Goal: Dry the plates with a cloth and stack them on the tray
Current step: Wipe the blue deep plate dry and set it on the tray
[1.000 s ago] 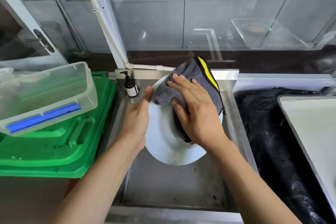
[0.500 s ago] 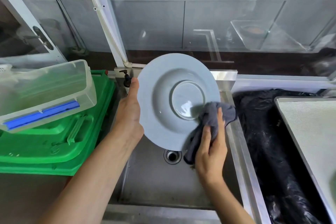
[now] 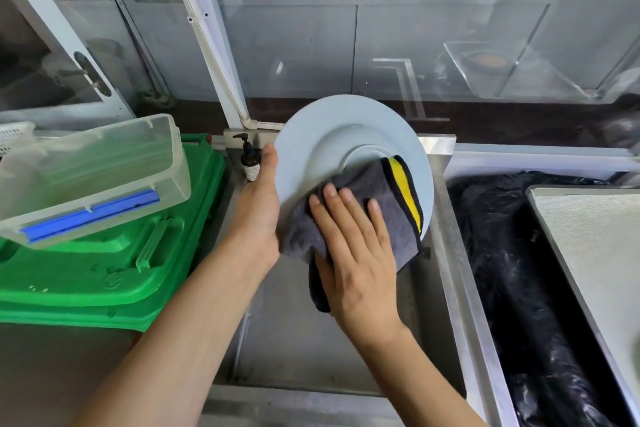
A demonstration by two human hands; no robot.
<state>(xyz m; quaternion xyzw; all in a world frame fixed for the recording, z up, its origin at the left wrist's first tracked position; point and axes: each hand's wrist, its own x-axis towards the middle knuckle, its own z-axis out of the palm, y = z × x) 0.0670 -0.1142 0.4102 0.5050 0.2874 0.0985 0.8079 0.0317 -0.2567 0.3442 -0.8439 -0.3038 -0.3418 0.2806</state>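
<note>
**A:** Where is the plate?

**B:** The pale plate [image 3: 349, 135] is held up on edge over the steel sink [image 3: 311, 350], near the middle of the view, its underside with the foot ring turned toward the camera.

**A:** Who holds it?

**B:** The left hand [image 3: 258, 211] grips its left rim, thumb lying up along the edge; the other fingers are hidden behind the plate. The right hand [image 3: 356, 260] lies flat on a grey cloth [image 3: 388, 198] with a yellow and black stripe, its fingers [image 3: 346, 215] straight and a little spread, pressing the cloth against the lower part of the plate.

**A:** And around them?

**B:** A brown pump bottle [image 3: 250, 163] stands at the far left corner of the sink, just beside the left thumb. Left of the sink, a clear plastic bin [image 3: 104, 163] with a blue strip sits tilted on a green lid [image 3: 114, 253]. To the right lies black plastic sheeting [image 3: 502, 253], and a grey tray [image 3: 595, 246] at the right edge. Glass panels run along the far side.
</note>
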